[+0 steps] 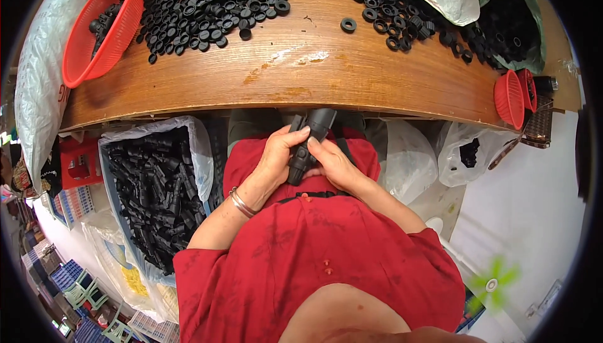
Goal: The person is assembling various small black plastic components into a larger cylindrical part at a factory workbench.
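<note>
Over my lap, just below the table's near edge, I hold a black plastic flashlight [304, 153] with a wide head and a narrower ribbed end. Its wide end points up and to the right. My left hand [274, 156] is wrapped round its left side, thumb near the head. From the right, my right hand [335, 165] closes on the same piece, its thumb pressed on the body and its fingers beneath. The palms and some fingers hide part of it. Beside my left arm, a lined blue bin [113, 183] is full of similar black pieces [154, 186].
On the wooden table [207, 85] lie many black caps [207, 10] and black rings [392, 20]. A red basket [130, 26] stands at the left, smaller red baskets [507, 99] at the right. An open sack [534, 23] holds black parts. Plastic bags [408, 161] hang at the right.
</note>
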`<state>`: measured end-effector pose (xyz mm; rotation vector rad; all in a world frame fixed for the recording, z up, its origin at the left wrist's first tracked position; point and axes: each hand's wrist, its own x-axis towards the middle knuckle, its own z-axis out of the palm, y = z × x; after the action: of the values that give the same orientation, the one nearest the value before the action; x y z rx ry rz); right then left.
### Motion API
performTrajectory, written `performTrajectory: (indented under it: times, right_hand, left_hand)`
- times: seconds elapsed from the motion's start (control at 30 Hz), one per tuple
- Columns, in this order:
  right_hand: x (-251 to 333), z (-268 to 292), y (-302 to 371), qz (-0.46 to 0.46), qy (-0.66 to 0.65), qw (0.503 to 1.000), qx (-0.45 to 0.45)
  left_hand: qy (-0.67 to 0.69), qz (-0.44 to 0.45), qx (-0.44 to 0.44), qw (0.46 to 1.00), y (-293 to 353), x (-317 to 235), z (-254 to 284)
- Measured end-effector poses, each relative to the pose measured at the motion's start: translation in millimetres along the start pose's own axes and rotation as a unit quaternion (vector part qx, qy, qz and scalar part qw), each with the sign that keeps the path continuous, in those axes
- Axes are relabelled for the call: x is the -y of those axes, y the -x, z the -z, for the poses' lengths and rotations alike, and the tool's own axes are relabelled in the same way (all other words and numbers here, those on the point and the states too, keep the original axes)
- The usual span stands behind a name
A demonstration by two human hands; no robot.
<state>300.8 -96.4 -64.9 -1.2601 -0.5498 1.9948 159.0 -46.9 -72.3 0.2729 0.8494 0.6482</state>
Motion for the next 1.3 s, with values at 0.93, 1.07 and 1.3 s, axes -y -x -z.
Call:
performTrajectory:
  times: [0.93, 1.07, 1.3]
  right_hand:
    - [-7, 22, -24, 0.113, 0.002, 0.993, 0.028]
    - [-1, 45, -15, 0.089, 0.006, 0.995, 0.041]
    - [37, 14, 4, 0.098, 0.144, 0.976, 0.129]
  left_hand:
    - [-0.068, -0.116, -0.070, 0.988, -11, -1, -19]
    - [-0.065, -0.137, -0.028, 0.988, -23, 9, -25]
    - [0.107, -0.191, 0.015, 0.976, 33, -26, 33]
